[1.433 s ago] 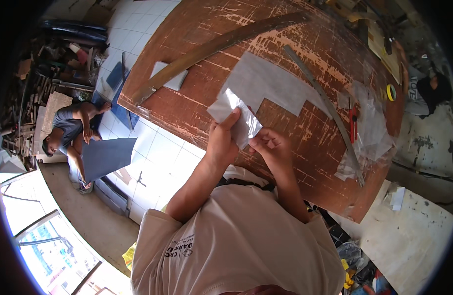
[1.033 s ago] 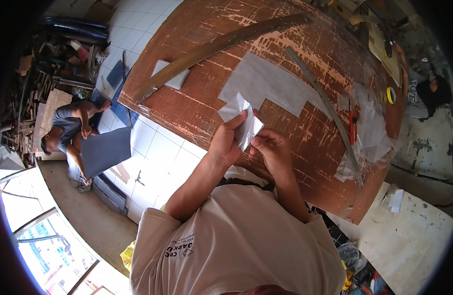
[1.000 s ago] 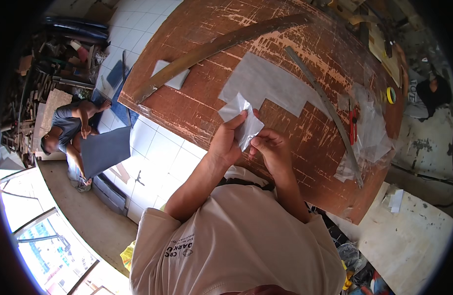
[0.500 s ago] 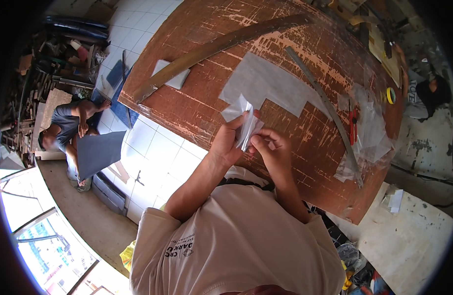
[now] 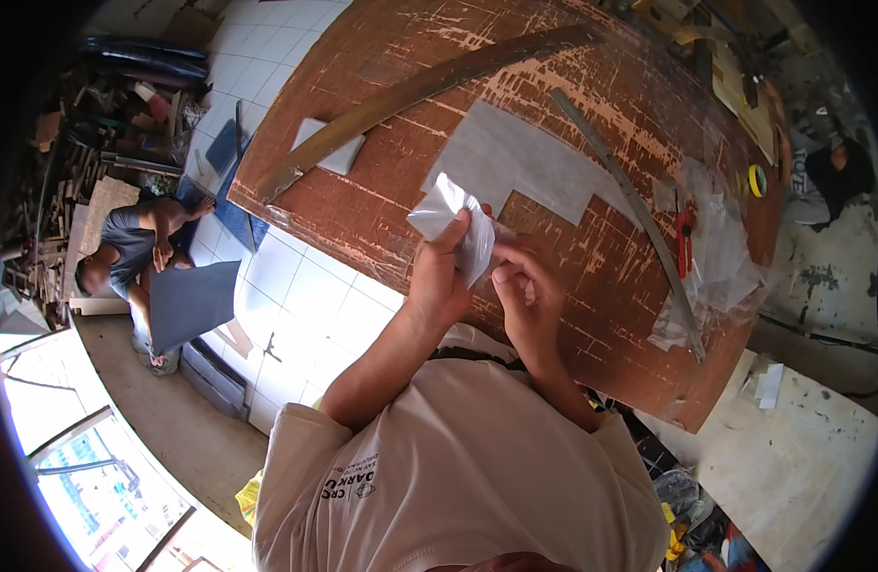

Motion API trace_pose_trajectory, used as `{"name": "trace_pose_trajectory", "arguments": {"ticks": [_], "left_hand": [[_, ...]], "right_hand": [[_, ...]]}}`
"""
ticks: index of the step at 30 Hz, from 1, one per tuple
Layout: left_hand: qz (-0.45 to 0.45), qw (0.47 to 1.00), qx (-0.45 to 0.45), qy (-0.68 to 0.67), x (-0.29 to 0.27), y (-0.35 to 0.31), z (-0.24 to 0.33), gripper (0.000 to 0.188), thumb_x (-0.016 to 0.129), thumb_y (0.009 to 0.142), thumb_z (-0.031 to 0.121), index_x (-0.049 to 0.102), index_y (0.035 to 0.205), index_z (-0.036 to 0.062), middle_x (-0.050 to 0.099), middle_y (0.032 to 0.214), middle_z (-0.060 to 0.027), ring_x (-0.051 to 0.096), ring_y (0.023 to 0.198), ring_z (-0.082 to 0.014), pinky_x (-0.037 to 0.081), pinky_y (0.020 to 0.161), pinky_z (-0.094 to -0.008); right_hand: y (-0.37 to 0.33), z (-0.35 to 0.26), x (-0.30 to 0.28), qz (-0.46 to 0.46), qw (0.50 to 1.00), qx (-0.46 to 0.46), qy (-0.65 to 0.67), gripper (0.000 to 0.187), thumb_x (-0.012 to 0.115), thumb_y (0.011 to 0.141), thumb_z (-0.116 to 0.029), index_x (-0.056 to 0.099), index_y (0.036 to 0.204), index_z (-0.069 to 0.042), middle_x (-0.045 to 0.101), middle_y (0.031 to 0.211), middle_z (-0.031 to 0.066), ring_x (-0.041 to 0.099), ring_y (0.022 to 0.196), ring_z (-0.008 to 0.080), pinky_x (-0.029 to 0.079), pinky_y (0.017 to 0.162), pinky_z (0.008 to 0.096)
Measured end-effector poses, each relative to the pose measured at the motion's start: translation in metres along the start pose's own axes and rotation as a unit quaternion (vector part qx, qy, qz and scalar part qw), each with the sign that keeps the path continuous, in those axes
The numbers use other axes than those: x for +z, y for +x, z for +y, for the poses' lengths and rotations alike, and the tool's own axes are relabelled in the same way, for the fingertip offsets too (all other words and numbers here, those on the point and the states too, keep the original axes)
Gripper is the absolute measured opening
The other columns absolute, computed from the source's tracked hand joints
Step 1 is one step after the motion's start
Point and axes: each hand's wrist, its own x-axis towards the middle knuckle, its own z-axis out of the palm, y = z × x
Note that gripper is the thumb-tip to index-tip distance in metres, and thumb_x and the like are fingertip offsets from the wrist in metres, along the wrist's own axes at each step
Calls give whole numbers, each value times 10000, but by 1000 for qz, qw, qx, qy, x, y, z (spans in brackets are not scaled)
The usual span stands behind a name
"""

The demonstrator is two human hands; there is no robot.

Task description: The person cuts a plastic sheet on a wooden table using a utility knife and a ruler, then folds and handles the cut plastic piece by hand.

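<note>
My left hand [image 5: 443, 273] grips a small, creased piece of clear plastic film [image 5: 475, 246], its thumb pressed on the front and the film standing up above the fingers. Close on the right, my right hand [image 5: 531, 284] has bent fingers, with the index finger reaching to the film's edge. Its thumb is apart from the film, and the index fingertip is partly hidden. Both hands are above the near edge of a worn brown tabletop [image 5: 391, 224]. Beyond them lies a pale translucent sheet [image 5: 515, 157] with a stepped edge.
A long curved strip [image 5: 429, 86] and a pale block [image 5: 329, 145] lie at the far left. Toward the right are a narrow metal strip [image 5: 630, 195], a red cutter [image 5: 685, 245], crumpled plastic [image 5: 720, 262] and yellow tape [image 5: 757, 181]. A person [image 5: 129, 238] sits left with a grey sheet [image 5: 193, 303].
The film has spread out and tilted left over my left hand. My right thumb has come away from it, while the index finger stays at its edge.
</note>
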Motion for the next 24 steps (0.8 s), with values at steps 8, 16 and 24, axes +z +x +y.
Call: {"name": "trace_pose_trajectory", "arguments": {"ticks": [8,16,24], "left_hand": [[34,982,175,57,13,-8,-1,259,605,1061,148,650,1212,-57,715,1134,-137,705,993,-219,593,869,-374],[59,953,253,153,7,-10,-3,256,675,1027,165,680,1178,-42,729,1098,-101,679,982,-178,542,865,-338],[116,942,274,157,3,-2,5,229,697,1022,188,711,1107,-24,726,1040,-59,660,927,-136,520,822,-289]], "right_hand": [[0,-2,5,2,998,24,-65,209,766,922,-97,743,1103,7,669,1138,105,667,821,127,535,609,249],[-1,10,7,44,996,0,-78,83,752,908,-20,679,919,17,669,942,96,653,728,154,511,587,268],[-18,40,-15,15,993,118,24,132,666,1012,-98,629,924,-6,619,862,28,545,699,74,447,620,251]]}}
